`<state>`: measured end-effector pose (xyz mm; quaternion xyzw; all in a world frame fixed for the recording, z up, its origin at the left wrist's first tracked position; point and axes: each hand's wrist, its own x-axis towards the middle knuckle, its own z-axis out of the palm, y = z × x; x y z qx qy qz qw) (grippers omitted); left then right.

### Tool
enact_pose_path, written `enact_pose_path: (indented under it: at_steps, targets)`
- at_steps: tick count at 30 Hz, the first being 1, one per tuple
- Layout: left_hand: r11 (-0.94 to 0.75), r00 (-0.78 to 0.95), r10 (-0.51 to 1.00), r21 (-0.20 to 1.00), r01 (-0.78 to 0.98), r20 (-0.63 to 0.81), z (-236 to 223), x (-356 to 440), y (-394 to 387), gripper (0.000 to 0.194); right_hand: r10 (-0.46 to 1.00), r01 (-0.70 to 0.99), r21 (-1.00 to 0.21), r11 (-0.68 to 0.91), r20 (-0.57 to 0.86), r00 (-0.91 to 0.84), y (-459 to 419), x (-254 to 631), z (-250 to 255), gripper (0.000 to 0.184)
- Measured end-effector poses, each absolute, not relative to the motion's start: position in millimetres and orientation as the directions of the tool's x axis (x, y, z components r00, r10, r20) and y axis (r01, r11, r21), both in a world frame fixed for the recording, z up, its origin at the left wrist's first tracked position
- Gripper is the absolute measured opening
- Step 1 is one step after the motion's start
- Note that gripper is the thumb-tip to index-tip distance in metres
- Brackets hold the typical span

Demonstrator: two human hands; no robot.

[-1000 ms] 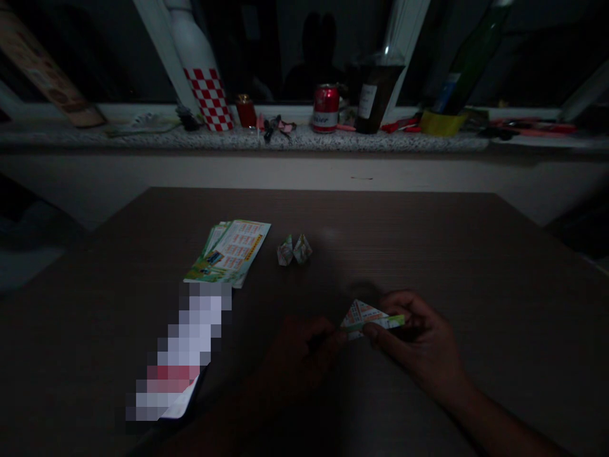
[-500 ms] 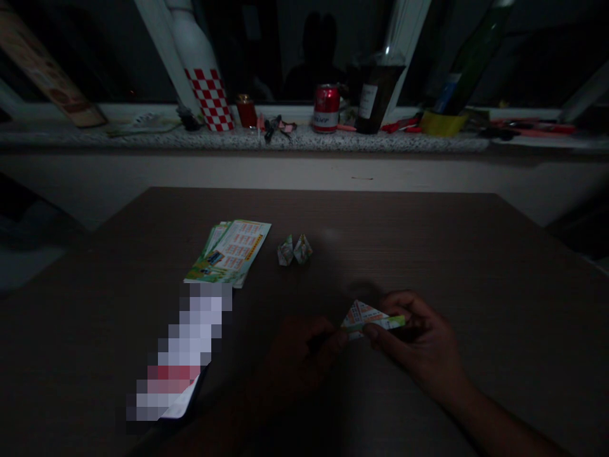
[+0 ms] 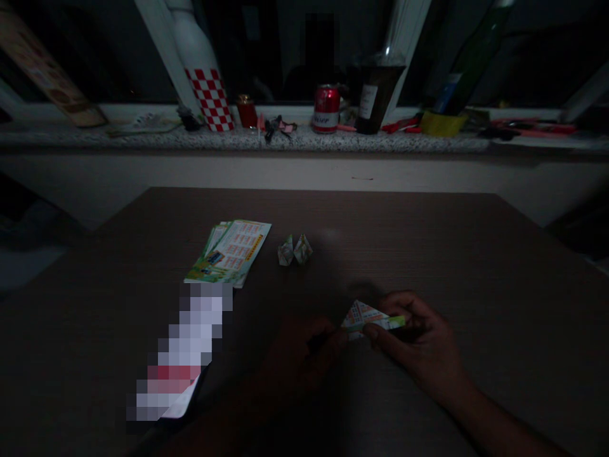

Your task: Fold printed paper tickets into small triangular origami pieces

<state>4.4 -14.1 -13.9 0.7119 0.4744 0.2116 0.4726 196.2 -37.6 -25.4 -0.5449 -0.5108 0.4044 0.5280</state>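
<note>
A small folded piece of printed paper point(image 3: 366, 315), white with orange and green print, is held low over the dark wooden table point(image 3: 428, 241). My right hand point(image 3: 419, 343) pinches its right side with thumb and fingers. My left hand point(image 3: 304, 352), very dark, pinches its left corner. Two small folded paper shapes point(image 3: 295, 249) stand side by side farther back on the table. A stack of printed leaflets point(image 3: 231, 251) lies to their left.
A blurred-out flat object point(image 3: 181, 352) lies at the front left of the table. Behind the table a stone windowsill point(image 3: 143, 138) carries a red-and-white checked bottle point(image 3: 202, 70), a red can point(image 3: 326, 108), dark glass bottles point(image 3: 375, 89) and small clutter.
</note>
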Motion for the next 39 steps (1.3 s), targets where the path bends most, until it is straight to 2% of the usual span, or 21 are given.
enact_pose_path:
  at_steps: [29, 39]
  targets:
    - [-0.162, 0.472, 0.877, 0.868, 0.470, -0.092, -16.9, 3.0, -14.6, 0.036, 0.988, 0.113, -0.991, 0.065, 0.080, 0.135, -36.1, 197.0, -26.1, 0.025]
    - [-0.092, 0.456, 0.878, 0.886, 0.454, -0.143, -13.9, 3.6, -14.7, 0.036, 0.984, 0.122, -0.989, 0.086, 0.104, 0.146, -35.5, 196.4, -21.1, 0.021]
